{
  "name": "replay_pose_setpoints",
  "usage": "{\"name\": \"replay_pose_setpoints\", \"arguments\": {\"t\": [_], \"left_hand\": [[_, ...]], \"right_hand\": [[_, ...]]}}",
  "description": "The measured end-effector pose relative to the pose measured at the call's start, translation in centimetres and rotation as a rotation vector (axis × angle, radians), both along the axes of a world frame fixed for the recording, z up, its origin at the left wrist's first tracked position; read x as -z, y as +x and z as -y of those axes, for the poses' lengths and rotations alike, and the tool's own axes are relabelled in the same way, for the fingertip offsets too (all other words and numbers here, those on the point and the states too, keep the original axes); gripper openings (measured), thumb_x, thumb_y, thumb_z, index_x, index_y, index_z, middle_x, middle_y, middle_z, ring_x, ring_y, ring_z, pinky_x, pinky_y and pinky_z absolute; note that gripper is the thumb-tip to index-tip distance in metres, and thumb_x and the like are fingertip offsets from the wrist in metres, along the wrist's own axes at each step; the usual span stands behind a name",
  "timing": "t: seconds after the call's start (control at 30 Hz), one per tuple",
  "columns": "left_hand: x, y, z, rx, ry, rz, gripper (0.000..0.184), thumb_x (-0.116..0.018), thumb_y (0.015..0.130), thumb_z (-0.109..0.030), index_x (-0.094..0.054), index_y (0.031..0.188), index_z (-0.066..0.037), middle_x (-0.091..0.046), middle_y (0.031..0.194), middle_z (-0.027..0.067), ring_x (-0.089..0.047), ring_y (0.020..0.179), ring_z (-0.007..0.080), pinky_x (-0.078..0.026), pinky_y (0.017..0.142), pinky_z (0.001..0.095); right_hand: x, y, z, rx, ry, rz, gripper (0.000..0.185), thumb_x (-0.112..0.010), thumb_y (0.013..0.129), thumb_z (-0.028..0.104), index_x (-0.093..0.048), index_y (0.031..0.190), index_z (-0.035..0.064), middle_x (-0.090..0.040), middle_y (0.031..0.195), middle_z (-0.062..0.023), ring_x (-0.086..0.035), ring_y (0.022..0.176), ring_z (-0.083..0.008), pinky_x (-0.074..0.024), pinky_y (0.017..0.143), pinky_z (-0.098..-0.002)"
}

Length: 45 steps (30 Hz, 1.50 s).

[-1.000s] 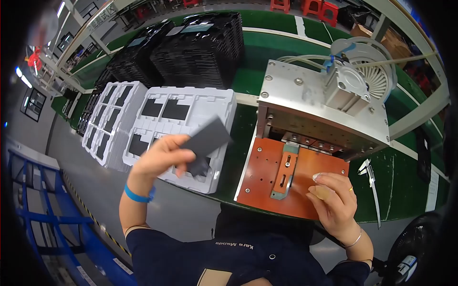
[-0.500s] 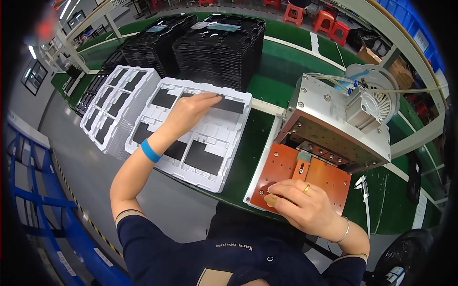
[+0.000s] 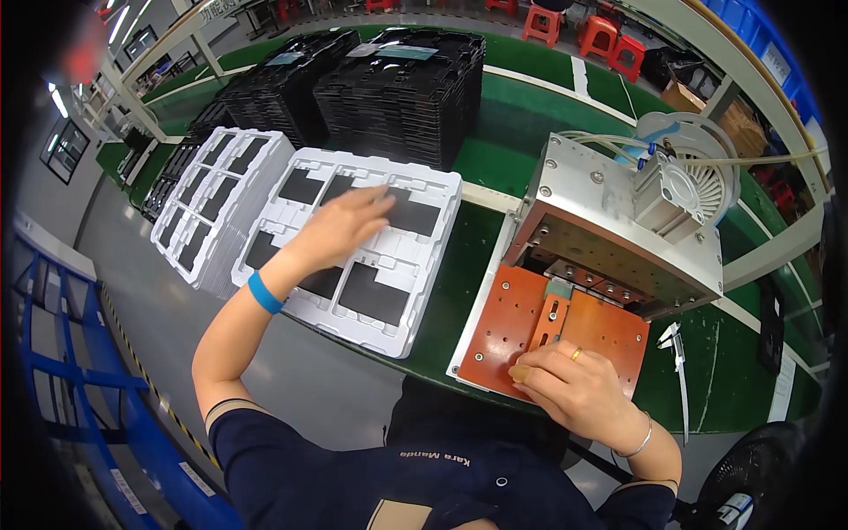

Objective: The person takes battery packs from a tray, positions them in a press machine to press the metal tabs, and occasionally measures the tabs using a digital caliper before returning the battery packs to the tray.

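A thin dark-grey sheet (image 3: pixel 415 215), flat in the far right compartment of a white tray (image 3: pixel 426 265).

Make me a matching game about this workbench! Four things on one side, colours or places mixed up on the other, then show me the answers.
Things:
1. wristband
2. plate by the right hand
3. caliper
4. tray below the left hand

Colours or places:
A. right of the machine
B. white
C. blue
D. orange

Pairs: 1-C, 2-D, 3-A, 4-B

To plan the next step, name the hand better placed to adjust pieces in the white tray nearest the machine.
Probably the left hand, over that white tray; the right hand is over the orange plate.
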State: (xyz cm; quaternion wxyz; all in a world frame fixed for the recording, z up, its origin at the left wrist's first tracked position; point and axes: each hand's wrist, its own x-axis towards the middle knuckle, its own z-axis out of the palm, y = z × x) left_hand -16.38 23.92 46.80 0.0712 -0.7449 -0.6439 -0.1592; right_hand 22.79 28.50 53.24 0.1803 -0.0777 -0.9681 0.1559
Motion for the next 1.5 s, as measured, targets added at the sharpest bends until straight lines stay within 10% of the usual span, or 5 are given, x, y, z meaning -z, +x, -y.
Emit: {"name": "replay_pose_setpoints", "arguments": {"t": [0.37, 0.7, 0.9, 1.07, 1.5], "left_hand": [[1.2, -3.7, -5.3, 0.026, 0.154, -0.136, 0.018, -0.066, 0.085, -0.022, -0.063, 0.080, -0.005, -0.060, 0.079, 0.0078, -0.054, 0.085, 0.0268, -0.045, 0.079, 0.0395], [-6.4, 3.3, -3.6, 0.130, 0.493, -0.269, 0.021, -0.071, 0.078, -0.016, -0.062, 0.061, -0.006, -0.055, 0.059, 0.0032, -0.053, 0.067, 0.0246, -0.045, 0.090, 0.0459], [-7.7, 22.0, -1.7, 0.701, 0.192, 0.180, 0.037, -0.068, 0.085, -0.043, -0.057, 0.066, -0.013, -0.051, 0.059, 0.0016, -0.051, 0.067, 0.0202, -0.045, 0.085, 0.0414], [-3.7, 30.4, -5.5, 0.728, -0.002, 0.128, 0.028, -0.069, 0.083, -0.036, -0.060, 0.085, -0.009, -0.054, 0.060, 0.0001, -0.054, 0.069, 0.0201, -0.042, 0.076, 0.0344], [-6.4, 20.6, 0.6, 0.643, 0.041, 0.003, 0.027, -0.062, 0.072, -0.013, -0.063, 0.098, -0.006, -0.058, 0.100, 0.0067, -0.057, 0.105, 0.0205, -0.046, 0.095, 0.0424]], "right_hand": [[-0.8, 1.1, 0.8, 0.019, 0.007, -0.075, 0.012, -0.069, 0.079, 0.012, -0.067, 0.091, 0.0093, -0.065, 0.089, 0.0004, -0.064, 0.082, -0.0143, -0.0506, 0.066, -0.0272], [-0.8, 9.6, 0.8, 0.430, -0.147, -0.264, 0.015, -0.077, 0.072, 0.002, -0.070, 0.084, 0.0043, -0.070, 0.083, -0.0047, -0.066, 0.074, -0.0199, -0.0524, 0.065, -0.0286], [0.6, 11.2, 1.0, 0.625, -0.144, -0.402, 0.022, -0.080, 0.069, 0.000, -0.068, 0.087, 0.0008, -0.071, 0.088, -0.0091, -0.066, 0.075, -0.0214, -0.0509, 0.068, -0.0300], [1.7, 11.6, 1.7, 0.755, -0.191, -0.496, 0.034, -0.083, 0.067, 0.004, -0.059, 0.090, 0.0022, -0.066, 0.106, -0.0140, -0.062, 0.091, -0.0269, -0.0487, 0.078, -0.0340], [3.0, 7.3, -0.2, 0.472, -0.257, -0.122, 0.037, -0.083, 0.070, 0.020, -0.065, 0.099, 0.0050, -0.064, 0.113, -0.0106, -0.058, 0.103, -0.0290, -0.0461, 0.091, -0.0399]]}}
